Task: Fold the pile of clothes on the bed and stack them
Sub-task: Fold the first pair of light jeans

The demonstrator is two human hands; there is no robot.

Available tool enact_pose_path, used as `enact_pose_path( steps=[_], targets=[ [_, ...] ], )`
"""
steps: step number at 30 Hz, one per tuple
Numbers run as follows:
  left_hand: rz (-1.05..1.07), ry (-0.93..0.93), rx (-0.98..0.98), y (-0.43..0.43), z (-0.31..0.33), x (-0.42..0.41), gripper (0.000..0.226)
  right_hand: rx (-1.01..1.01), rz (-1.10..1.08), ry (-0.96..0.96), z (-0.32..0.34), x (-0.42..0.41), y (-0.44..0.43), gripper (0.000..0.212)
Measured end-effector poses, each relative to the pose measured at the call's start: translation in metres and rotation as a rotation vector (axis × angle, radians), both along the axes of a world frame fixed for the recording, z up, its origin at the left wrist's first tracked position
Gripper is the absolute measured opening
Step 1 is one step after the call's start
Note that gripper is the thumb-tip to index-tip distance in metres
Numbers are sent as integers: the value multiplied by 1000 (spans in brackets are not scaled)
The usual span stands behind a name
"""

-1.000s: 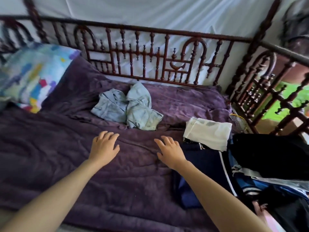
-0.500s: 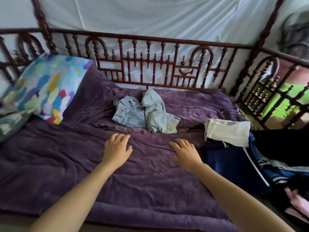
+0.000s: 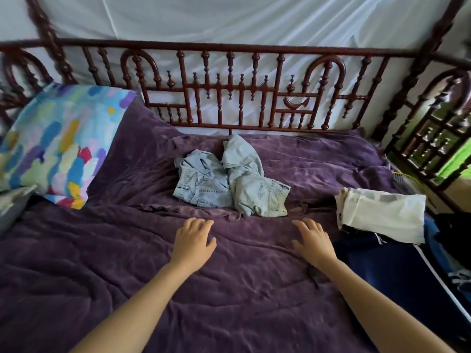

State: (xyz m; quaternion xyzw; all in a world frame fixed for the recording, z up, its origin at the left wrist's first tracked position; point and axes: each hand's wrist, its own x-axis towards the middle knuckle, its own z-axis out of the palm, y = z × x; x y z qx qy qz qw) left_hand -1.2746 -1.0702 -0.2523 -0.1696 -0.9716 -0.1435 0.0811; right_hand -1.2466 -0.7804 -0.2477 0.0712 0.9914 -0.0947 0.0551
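Observation:
A crumpled pair of light blue jeans [image 3: 229, 184] lies in the middle of the purple bedspread [image 3: 102, 263], toward the back rail. A folded white garment [image 3: 382, 215] rests at the right on top of a navy garment with white stripes [image 3: 397, 271]. Dark clothes [image 3: 456, 233] are heaped at the far right edge. My left hand [image 3: 193, 240] lies flat on the bedspread just in front of the jeans, fingers straight, holding nothing. Also flat and empty, my right hand [image 3: 312, 242] sits between the jeans and the white garment.
A colourful patterned pillow [image 3: 58, 143] leans at the left end of the bed. A carved dark red wooden rail [image 3: 229, 90] runs along the back and the right side. White cloth hangs behind the rail.
The view has swung left, so the clothes at the right have slid toward the frame's edge. Both hands stay flat on the bedspread in front of the jeans.

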Motion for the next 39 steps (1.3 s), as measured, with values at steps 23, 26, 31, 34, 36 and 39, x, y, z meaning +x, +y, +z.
enact_pose_path(
  steps=[23,26,31,34,36,39],
  targets=[
    [-139,-274,-178,92,-180,-249,49,-438,-522,-260,-168,-249,60,53],
    [-191,-223,-205,86,-193,-268,56,-538,-662,-240,-196,-284,77,55],
    [-186,-177,-97,61,-224,-264,53,-825,-1000,-167,-246,-311,81,63],
    [-174,-190,-100,42,-235,-251,47,-867,-1170,-62,-261,-311,65,53],
    [-151,-227,-103,31,-234,-245,51,-844,-1218,23,-251,-309,57,40],
    [-125,-210,-131,22,-227,-238,54,-651,-1098,51,-219,-302,48,28]
  ],
)
